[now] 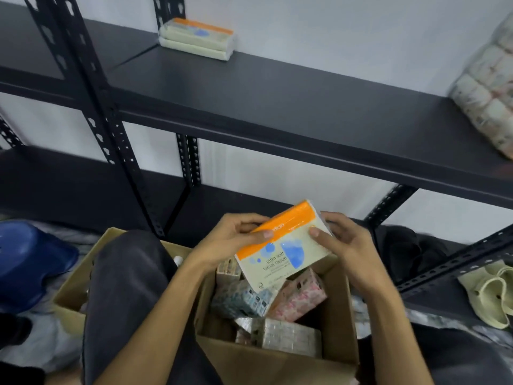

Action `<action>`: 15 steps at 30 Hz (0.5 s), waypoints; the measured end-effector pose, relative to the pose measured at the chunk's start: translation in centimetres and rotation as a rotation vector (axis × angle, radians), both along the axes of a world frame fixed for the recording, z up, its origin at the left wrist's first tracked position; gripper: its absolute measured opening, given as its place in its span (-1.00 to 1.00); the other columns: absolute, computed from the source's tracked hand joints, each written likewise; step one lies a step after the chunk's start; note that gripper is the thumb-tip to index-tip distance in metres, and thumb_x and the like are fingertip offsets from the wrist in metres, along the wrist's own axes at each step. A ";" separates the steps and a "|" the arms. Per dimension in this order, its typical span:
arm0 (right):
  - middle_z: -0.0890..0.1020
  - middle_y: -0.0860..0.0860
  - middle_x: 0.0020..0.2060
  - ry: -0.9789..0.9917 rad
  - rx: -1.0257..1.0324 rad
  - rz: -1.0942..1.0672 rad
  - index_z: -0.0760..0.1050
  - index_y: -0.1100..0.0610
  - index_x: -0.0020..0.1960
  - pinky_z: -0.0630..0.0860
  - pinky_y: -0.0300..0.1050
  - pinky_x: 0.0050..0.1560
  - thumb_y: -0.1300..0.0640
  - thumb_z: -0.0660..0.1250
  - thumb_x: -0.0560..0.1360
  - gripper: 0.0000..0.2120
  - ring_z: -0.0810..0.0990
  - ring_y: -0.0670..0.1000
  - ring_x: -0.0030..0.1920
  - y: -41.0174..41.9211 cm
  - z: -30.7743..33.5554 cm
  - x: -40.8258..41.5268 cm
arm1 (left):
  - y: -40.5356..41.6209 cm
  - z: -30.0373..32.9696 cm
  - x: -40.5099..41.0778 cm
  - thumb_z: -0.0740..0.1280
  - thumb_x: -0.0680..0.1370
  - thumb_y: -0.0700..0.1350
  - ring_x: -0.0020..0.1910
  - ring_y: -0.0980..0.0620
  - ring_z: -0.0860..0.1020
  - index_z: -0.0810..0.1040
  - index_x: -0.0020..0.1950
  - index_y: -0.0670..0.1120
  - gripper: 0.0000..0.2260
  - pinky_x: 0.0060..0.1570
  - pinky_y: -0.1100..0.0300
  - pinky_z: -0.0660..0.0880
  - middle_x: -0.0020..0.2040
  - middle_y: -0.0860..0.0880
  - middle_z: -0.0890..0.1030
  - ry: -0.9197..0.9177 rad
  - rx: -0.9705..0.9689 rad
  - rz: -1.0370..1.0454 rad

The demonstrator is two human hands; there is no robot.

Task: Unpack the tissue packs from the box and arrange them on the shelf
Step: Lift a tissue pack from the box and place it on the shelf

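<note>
Black slotted-steel shelf against white wall; two cream tissue packs stacked at back. Open brown cardboard box below, patterned packs inside. Left hand, right hand, each grip clamping orange-and-cream tissue pack above box.

Black shelf; tissue packs stacked; wrapped bundle right.

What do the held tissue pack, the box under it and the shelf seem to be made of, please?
The tissue pack, in the grip of both the left hand and the right hand, looks wrapped in glossy plastic film, since light glints on its orange band. The box looks like matte brown cardboard with folded flaps. The shelf appears to be dark painted metal, given its perforated uprights; the boards could be laminate.
</note>
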State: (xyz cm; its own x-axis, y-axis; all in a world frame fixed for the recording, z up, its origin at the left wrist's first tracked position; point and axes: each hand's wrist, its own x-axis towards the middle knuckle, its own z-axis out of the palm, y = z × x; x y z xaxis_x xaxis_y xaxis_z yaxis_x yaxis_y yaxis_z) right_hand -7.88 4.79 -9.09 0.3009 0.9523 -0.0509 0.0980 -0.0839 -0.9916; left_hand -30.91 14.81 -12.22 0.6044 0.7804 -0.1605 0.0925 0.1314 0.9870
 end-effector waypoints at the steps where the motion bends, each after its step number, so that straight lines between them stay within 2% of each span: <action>1: 0.74 0.07 -0.04 -0.040 -0.017 0.072 0.62 0.19 0.11 0.63 -0.03 -0.04 0.15 0.52 0.43 -0.73 0.72 0.10 -0.01 0.2 1.3 0.2 | 0.4 1.4 0.0 0.47 0.54 -0.16 0.06 -0.13 0.72 0.64 0.28 -0.12 -0.70 0.05 0.01 0.66 0.08 -0.11 0.74 0.013 0.036 -0.016; 4: 0.75 0.09 -0.06 -0.103 0.051 0.067 0.62 0.25 0.04 0.61 0.05 -0.03 0.14 0.50 0.47 -0.78 0.73 0.13 -0.02 1.5 4.4 0.7 | 1.9 5.8 -0.4 0.48 0.48 -0.07 0.06 -0.11 0.71 0.64 0.28 -0.09 -0.63 0.07 -0.01 0.63 0.08 -0.13 0.73 -0.051 0.120 0.062; 6: 0.74 0.14 -0.03 -0.003 0.142 -0.027 0.61 0.28 0.05 0.62 0.12 0.06 0.14 0.49 0.46 -0.75 0.72 0.21 0.02 2.2 6.2 1.1 | 2.8 8.3 -1.1 0.51 0.47 -0.03 0.14 -0.15 0.67 0.58 0.34 -0.06 -0.56 0.16 -0.08 0.59 0.15 -0.17 0.69 -0.189 0.099 0.118; 8: 0.73 0.16 0.00 0.069 0.226 -0.109 0.61 0.26 0.08 0.61 0.14 0.10 0.13 0.47 0.45 -0.73 0.71 0.22 0.04 2.9 8.2 1.4 | 3.3 10.8 -1.3 0.55 0.47 -0.06 0.21 -0.16 0.64 0.52 0.39 -0.04 -0.49 0.18 -0.06 0.60 0.19 -0.19 0.66 -0.302 0.122 0.107; 12: 0.74 0.08 -0.01 0.047 0.315 -0.228 0.56 0.22 0.16 0.63 0.07 0.06 0.14 0.44 0.54 -0.75 0.74 0.09 0.02 4.7 11.1 2.0 | 3.4 14.9 1.1 0.51 0.49 -0.22 0.26 -0.12 0.63 0.46 0.43 0.00 -0.46 0.16 -0.05 0.61 0.22 -0.17 0.65 -0.421 0.256 0.216; 15: 0.73 0.03 -0.05 -0.060 0.357 -0.367 0.44 0.13 0.25 0.65 -0.09 -0.08 0.09 0.45 0.56 -0.67 0.74 -0.03 -0.08 6.9 12.9 2.6 | 4.2 16.8 4.2 0.47 0.54 -0.31 0.20 0.00 0.66 0.48 0.40 0.00 -0.52 0.05 -0.01 0.66 0.21 -0.05 0.68 -0.393 0.329 0.385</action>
